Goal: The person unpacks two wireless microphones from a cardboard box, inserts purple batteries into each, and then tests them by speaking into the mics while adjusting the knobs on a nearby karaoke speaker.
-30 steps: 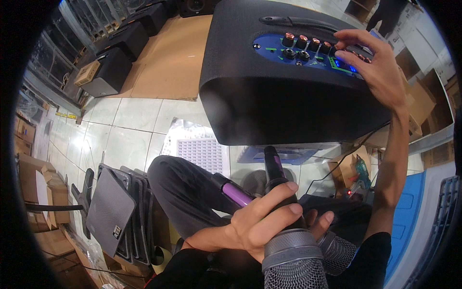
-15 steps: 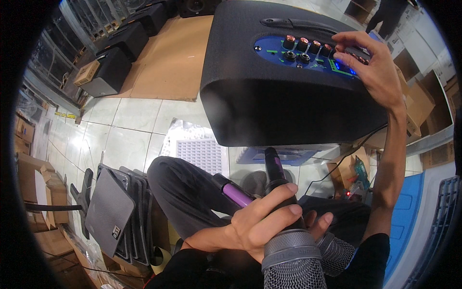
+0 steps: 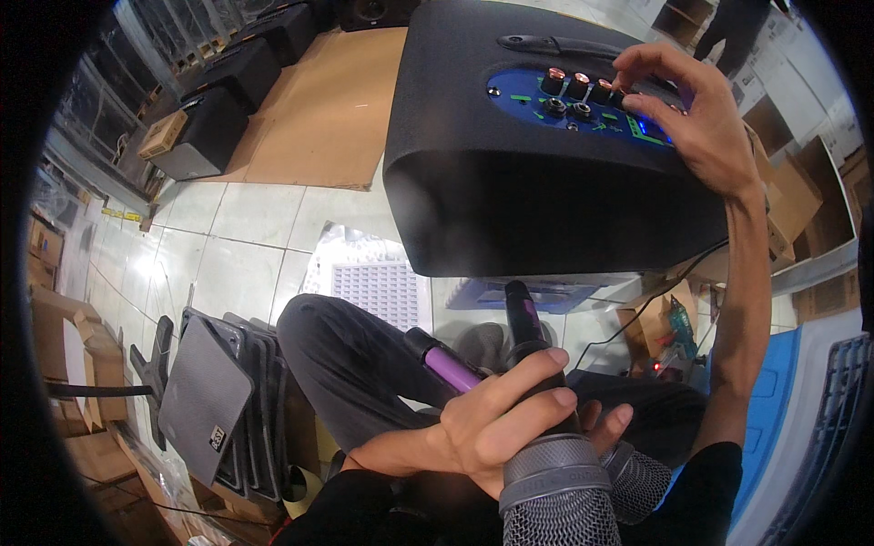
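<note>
1. At the far left, cardboard boxes (image 3: 68, 341) stand along the tiled floor (image 3: 241, 241).
2. Next to them a stack of flat grey speaker grilles (image 3: 205, 400) leans on the floor, just beside the person's bent knee (image 3: 314, 332).
3. Farther back, black speaker cabinets (image 3: 214, 123) sit beside a flattened sheet of cardboard (image 3: 328, 100).
4. The left hand (image 3: 510, 414) is clenched around two microphones held together: a black one (image 3: 537, 400) with its mesh head close to the camera, and a second one with a purple band (image 3: 451, 369) angling off to the left.
5. A big black speaker (image 3: 546, 196) stands in front of the knees, with a blue control panel (image 3: 583, 105) on top.
6. The right hand (image 3: 696, 114) rests on that panel, fingertips (image 3: 628, 82) pinching one of the copper-coloured knobs (image 3: 601, 89) in the row.
7. At the right, an open box of small parts (image 3: 660, 323) sits on the floor under the arm.
</note>
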### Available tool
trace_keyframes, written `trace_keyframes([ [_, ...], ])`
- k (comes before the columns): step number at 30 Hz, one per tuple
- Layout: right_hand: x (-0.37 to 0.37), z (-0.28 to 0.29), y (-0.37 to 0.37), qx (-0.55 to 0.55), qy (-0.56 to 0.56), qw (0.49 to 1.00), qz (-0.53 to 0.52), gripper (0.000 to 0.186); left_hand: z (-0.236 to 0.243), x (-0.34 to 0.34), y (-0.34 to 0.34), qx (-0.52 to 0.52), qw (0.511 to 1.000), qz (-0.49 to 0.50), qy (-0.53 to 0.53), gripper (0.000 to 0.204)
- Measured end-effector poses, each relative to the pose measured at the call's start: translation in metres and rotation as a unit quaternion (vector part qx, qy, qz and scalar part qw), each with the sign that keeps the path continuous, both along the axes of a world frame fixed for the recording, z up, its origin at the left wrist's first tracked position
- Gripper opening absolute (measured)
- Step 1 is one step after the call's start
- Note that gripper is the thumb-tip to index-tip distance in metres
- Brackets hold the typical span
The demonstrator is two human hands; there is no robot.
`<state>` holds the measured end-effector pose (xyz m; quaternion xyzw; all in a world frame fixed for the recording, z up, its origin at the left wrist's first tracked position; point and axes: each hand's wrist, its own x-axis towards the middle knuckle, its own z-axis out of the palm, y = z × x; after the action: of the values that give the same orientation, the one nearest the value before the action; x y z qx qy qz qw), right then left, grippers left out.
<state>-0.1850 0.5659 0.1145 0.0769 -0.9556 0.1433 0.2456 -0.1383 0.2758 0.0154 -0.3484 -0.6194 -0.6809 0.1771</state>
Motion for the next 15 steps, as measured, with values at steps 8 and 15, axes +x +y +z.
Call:
trace_keyframes([
  [8,0.01,-0.002,0.0,-0.054,0.016,0.997,-0.056,0.038,-0.003,0.0,0.0,0.014,1.0,-0.002,0.006,0.042],
  [15,0.016,0.001,0.004,-0.03,-0.006,0.997,-0.075,0.033,-0.003,-0.004,-0.001,0.01,1.0,-0.028,-0.002,0.035],
])
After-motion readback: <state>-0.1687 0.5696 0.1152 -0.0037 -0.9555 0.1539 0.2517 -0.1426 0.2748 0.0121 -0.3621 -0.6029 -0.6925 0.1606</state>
